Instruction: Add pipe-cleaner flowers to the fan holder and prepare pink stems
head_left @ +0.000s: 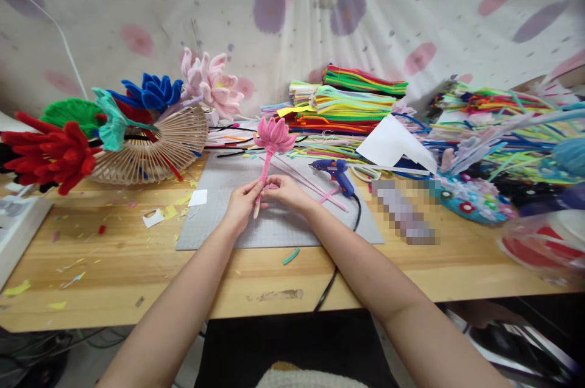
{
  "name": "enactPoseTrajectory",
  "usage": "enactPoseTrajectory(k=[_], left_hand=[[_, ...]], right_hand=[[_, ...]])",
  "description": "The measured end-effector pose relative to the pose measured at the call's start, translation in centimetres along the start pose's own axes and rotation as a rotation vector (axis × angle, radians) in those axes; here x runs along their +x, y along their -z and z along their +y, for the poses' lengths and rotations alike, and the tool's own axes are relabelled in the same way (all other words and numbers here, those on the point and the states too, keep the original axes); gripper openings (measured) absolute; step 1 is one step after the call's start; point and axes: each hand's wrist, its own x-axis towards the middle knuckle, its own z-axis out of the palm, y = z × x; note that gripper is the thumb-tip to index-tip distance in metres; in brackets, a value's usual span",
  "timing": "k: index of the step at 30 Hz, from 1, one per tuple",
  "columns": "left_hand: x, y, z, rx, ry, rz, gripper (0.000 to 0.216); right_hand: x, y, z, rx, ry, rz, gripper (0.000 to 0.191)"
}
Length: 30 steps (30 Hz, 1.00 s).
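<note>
A pink pipe-cleaner flower (pixel 275 136) stands upright over the grey cutting mat (pixel 205 236), its stem wrapped in pink down to a bare, pale stick end. My left hand (pixel 243 200) pinches the lower stem. Close beside it, my right hand (pixel 284 191) has its fingers curled at the same stem, around the pink wrapping; the fingertips are partly hidden. To the right on the mat lies a blue glue gun (pixel 336 173) with a black cord. Loose pink pipe cleaners (pixel 311 181) lie between my right hand and the glue gun.
Finished flowers, including a red one (pixel 50 153), and a slatted fan (pixel 150 153) crowd the left. Bundles of coloured pipe cleaners (pixel 356 105) are stacked behind the mat. A white paper (pixel 395 143) and a blue decorated piece (pixel 475 198) lie right. Scraps dot the wooden table (pixel 114 272).
</note>
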Motion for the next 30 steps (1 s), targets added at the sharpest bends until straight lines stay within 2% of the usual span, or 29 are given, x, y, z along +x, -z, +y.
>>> enactPoseTrajectory(k=[4,10,19,24,27,30], left_hand=[[-0.2,0.1,0.1,-0.050,-0.011,-0.057,0.036],[-0.5,0.0,-0.2,0.078,0.125,-0.218,0.027],[-0.4,0.0,-0.2,0.077,0.058,-0.133,0.037],[-0.5,-0.1,0.0,-0.025,0.017,-0.045,0.030],[-0.6,-0.1,0.5,-0.097,0.012,-0.063,0.024],[-1.0,-0.2,1.0,-0.167,0.045,-0.138,0.018]], right_hand=[[-0.2,0.9,-0.9,-0.123,0.043,0.055,0.019],[-0.5,2.3,-1.5,-0.155,0.065,0.092,0.020],[-0.4,2.4,-1.1,-0.132,0.121,0.046,0.027],[-0.6,2.6,-1.4,-0.257,0.198,0.079,0.028],[-0.9,2.9,-1.7,-0.249,0.226,0.072,0.027],[-1.2,2.7,-2.0,-0.238,0.242,0.078,0.027]])
